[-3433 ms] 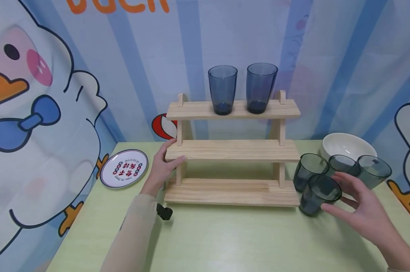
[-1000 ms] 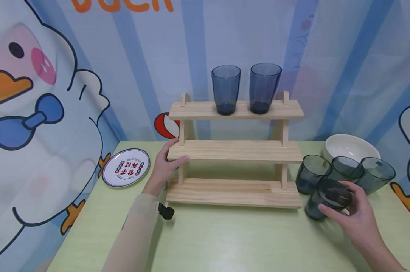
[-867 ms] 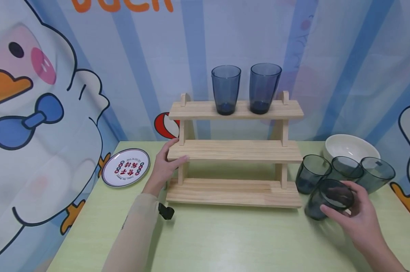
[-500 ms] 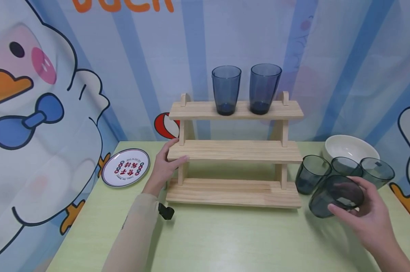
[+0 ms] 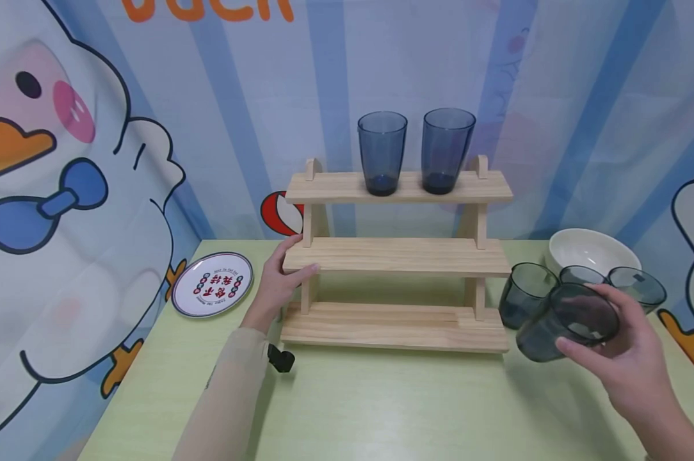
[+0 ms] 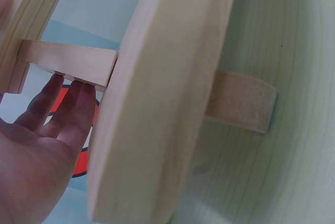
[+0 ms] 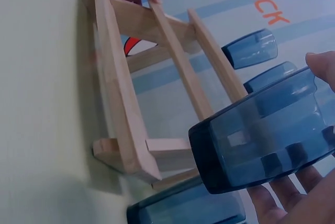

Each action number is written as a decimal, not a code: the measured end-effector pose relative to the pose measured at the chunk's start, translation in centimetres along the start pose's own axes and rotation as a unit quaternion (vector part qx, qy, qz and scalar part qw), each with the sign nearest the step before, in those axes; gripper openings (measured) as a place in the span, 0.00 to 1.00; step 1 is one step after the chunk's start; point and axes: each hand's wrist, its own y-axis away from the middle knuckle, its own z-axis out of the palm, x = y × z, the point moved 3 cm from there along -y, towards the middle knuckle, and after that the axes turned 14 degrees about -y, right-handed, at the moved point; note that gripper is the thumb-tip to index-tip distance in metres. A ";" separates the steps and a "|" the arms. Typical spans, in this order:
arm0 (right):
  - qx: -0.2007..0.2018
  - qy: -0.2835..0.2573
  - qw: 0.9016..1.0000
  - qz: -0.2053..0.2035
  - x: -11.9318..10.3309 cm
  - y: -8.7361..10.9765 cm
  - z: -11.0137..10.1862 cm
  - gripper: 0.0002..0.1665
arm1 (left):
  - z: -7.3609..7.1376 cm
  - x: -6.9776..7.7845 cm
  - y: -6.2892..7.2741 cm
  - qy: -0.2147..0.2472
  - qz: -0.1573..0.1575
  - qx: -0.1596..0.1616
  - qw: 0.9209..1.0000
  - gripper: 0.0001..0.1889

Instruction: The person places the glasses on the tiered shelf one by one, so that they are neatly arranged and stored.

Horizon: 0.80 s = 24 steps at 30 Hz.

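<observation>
My right hand [image 5: 635,352] holds a dark tinted drinking glass [image 5: 545,323] by its side, thumb in front and the other fingers behind. The glass is tilted, its mouth toward the hand and its base raised over the table. In the right wrist view, fingers show through the blue-looking glass [image 7: 256,130]. My left hand [image 5: 274,285] grips the left end of a three-tier wooden shelf [image 5: 393,254] at the middle tier. Its fingers [image 6: 76,106] reach behind to an upright in the left wrist view. Two blue glasses, left [image 5: 381,153] and right [image 5: 447,150], stand upright on the top tier.
Right of the shelf stand three more tinted glasses: a greenish one [image 5: 520,288], a partly hidden one [image 5: 580,275] and one at the far right [image 5: 641,288]. A white bowl [image 5: 589,246] sits behind them. Left lies an oval plate [image 5: 211,285]. A printed cloth [image 5: 237,115] hangs behind.
My right hand has taken hold of the front glass, tilted it and lifted it off the table, slightly rightward. The left hand keeps its grip on the shelf.
</observation>
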 end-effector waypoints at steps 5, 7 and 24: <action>-0.011 0.007 1.000 -0.004 -0.9 -0.6 1.2 0.55 | 0.0 1.0 0.5 -0.006 -0.010 -0.006 1.000 0.39; -0.017 -0.010 1.000 -0.003 -1.2 -0.9 1.7 0.54 | -0.1 1.8 0.9 -0.008 -0.010 -0.009 1.000 0.39; -0.080 -0.106 0.991 -0.014 -2.3 -4.4 7.5 0.48 | -0.1 2.3 1.1 -0.008 0.004 -0.007 1.000 0.39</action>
